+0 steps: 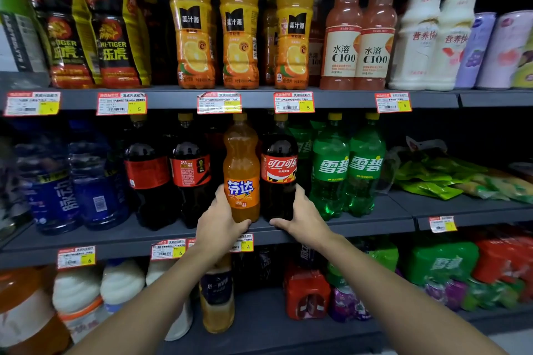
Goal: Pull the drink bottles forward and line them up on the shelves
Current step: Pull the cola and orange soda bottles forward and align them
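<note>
The orange soda bottle [241, 170] stands upright on the middle shelf [115, 239], close to its front lip. The left hand [220, 225] is wrapped round its lower part, fingers curled behind its left side and thumb across the front near the base. Touching the orange soda bottle on its right is a cola bottle [279, 170] with a red label, gripped low down in the same way by the right hand [302, 219], whose thumb lies along the shelf edge at the base.

I take this to be the pulling-forward step, done on two bottles at once. Both look nearly at the lip already. From here I cannot tell whether their bases sit flush with the neighbours.

Left of the orange soda bottle stand two dark cola bottles [189, 170], and further left some blue bottles [57, 187]. Right of it, past the gripped cola, are two green soda bottles [330, 167], then loose green packets [438, 179] lying flat. Above it, on the upper shelf, a row of orange juice bottles [191, 23] faces out.

The next move, I would guess, calls for setting the pair level with the front row, labels outward, then letting go and reaching for whatever stands behind. Care is needed, as the bottles are tall and closely packed, so a tug at the base could tip one into its neighbour.
</note>
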A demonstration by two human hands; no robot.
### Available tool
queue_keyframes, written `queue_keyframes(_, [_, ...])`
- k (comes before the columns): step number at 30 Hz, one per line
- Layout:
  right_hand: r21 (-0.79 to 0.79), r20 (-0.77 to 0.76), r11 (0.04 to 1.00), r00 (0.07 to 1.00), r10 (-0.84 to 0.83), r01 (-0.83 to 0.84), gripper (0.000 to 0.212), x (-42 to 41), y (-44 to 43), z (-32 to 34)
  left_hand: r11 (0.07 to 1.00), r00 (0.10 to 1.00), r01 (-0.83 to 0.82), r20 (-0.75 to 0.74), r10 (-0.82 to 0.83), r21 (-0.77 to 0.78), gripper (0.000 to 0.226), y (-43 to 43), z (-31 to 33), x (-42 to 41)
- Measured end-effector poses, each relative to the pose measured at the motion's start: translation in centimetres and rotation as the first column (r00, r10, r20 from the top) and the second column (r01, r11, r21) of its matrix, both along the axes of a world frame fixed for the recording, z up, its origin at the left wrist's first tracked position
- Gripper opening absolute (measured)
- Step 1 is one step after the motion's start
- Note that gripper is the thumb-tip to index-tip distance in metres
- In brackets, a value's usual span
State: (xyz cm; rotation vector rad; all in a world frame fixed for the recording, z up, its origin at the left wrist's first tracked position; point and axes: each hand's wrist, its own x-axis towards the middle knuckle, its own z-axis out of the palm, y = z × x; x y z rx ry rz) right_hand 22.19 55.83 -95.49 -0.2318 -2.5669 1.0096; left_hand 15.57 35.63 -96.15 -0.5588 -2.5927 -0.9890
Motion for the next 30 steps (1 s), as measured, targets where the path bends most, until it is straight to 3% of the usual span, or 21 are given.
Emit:
queue_keyframes(9, [0.073, 0.035, 0.993, 0.995, 0.093, -0.095, 0.106, 0.3, 1.2, 0.3, 0.995, 0.998, -0.025, -0.063, 0.019, -0.095, 0.114, -0.9, 0.0, -0.1])
queue_keyframes(18, [0.058, 0.052, 0.994, 0.994, 0.093, -0.096, 0.091, 0.0, 1.3, 0.1, 0.998, 0.998, 0.017, -0.052, -0.020, -0.055, 0.101, -0.8, -0.5, -0.2])
queue_keyframes(30, [0.096, 0.061, 0.988, 0.992, 0.113, -0.118, 0.100, -0.4, 2.2, 0.4, 0.992, 0.994, -0.032, -0.105, 0.019, -0.124, 0.108, -1.2, -0.6, -0.6])
